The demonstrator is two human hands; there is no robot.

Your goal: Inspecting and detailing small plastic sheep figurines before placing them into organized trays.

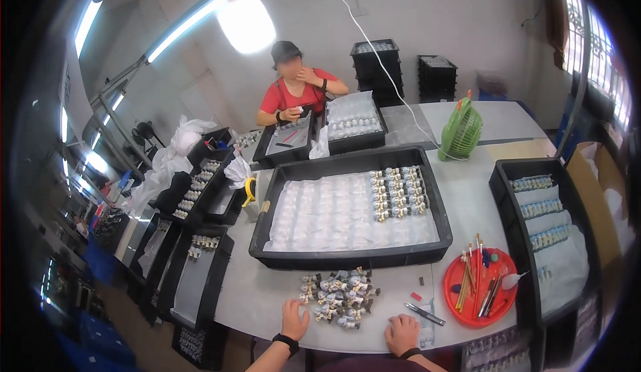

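A heap of small painted figurines (339,296), white, grey and tan, lies on the table at the near edge. My left hand (294,320) rests just to the heap's left, its thumb apart from the fingers and nothing held. To the right of the heap, my right hand (402,334) lies on the tabletop, empty, fingers loosely spread. Close to that hand are a metal hand tool (425,314), which looks like a knife or tweezers, and a small red block (416,296). Beyond the heap, a large black tray (347,260) holds rows of similar figurines (399,193) on its right side.
At right, a red round tray (449,298) holds brushes and tools; beside it stands a long black tray (497,184) of figurines. More black trays (217,265) line the left. A green fan (462,130) stands farther back. Across the table sits a person (294,92) in red.
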